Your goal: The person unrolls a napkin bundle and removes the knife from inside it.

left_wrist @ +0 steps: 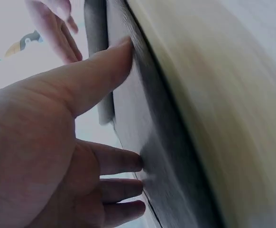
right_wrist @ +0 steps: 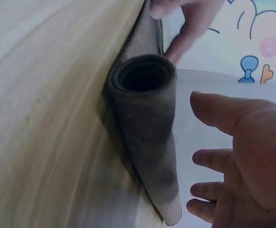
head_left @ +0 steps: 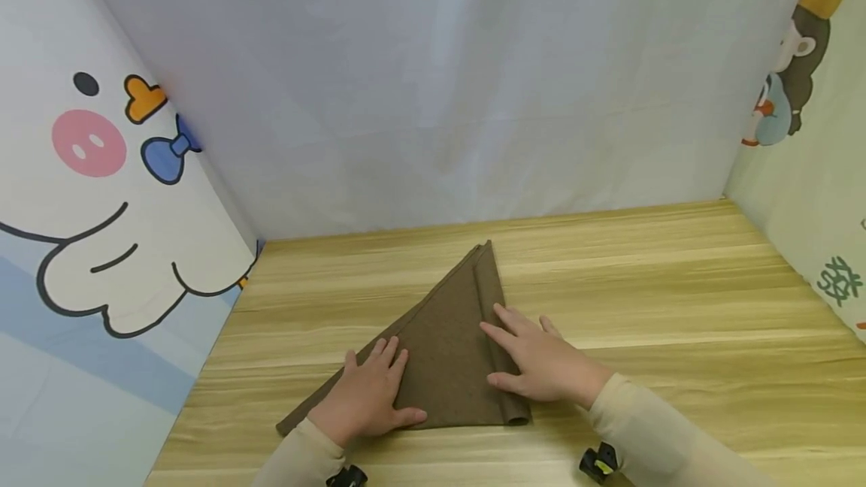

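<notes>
A brown cloth (head_left: 440, 374), folded into a triangle, lies on the table with its tip pointing away from me. Its right edge is wound into a roll (right_wrist: 147, 118), whose round end shows in the right wrist view. My left hand (head_left: 365, 397) rests on the left part of the cloth, fingers spread and nearly straight. Over the rolled edge is my right hand (head_left: 541, 359), fingers extended and thumb apart; the right wrist view shows a gap between its fingertips and the roll. Neither hand grips the cloth.
The wood-grain table (head_left: 649, 269) extends around the cloth. A pale curtain (head_left: 440, 96) stands behind it, with a cartoon-printed sheet (head_left: 101, 246) at the left and another printed sheet (head_left: 825, 194) at the right.
</notes>
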